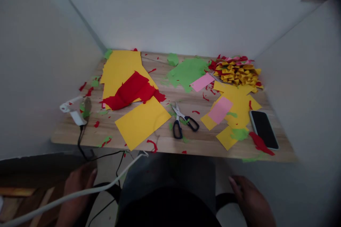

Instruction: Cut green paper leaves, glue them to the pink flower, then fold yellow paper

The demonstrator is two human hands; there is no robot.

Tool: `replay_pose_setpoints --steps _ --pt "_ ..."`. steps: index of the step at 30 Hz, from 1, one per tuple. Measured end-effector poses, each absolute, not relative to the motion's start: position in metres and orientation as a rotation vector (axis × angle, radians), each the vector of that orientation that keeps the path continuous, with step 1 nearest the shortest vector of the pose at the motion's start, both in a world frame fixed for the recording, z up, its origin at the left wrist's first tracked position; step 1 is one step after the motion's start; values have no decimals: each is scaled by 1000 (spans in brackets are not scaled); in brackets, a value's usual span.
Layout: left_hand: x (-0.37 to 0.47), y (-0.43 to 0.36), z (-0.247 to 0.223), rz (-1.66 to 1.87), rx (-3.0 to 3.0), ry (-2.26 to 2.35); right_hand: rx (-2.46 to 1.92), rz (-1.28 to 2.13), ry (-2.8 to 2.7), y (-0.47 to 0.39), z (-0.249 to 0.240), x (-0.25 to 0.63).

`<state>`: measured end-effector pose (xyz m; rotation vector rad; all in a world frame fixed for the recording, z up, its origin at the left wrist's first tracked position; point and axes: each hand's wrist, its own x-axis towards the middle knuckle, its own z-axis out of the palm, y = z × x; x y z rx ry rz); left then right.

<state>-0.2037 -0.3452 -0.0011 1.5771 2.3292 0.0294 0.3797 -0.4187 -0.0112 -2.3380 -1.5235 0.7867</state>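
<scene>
Below the table's front edge, my left hand point(78, 182) hangs at the left, thumb apart from the loosely bent fingers, with nothing visible in it. My right hand point(250, 197) is low at the right, beside a dark curved bar point(226, 199); its thumb stands away from the partly hidden fingers, and I see nothing held. Scissors point(181, 117) lie spread on the table, away from both hands. Around them are a yellow paper sheet point(142, 122), red paper point(133, 90), green paper point(188, 72) and pink strips point(220, 110).
A glue gun point(76, 111) with a black cord stands at the table's left. A phone point(264, 129) lies near the right edge. Folded yellow paper pieces point(237, 72) are heaped at the back right. A white cable point(106, 186) crosses in front of the table. Walls close in three sides.
</scene>
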Motion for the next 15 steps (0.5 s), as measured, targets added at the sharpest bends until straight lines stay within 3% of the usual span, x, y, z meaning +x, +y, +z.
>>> replay_pose_setpoints --steps 3,5,11,15 --pt "-180 -284 31 480 1736 2413 -2024 608 -1696 -359 18 332" --pt "-158 -241 43 579 1822 2371 -1771 376 -1836 -316 33 289" --pt "-104 -178 46 -23 2023 2240 -1714 166 -1918 -233 31 200" --pt "-89 -178 47 -45 1895 2141 -1901 168 -1865 -222 17 206"
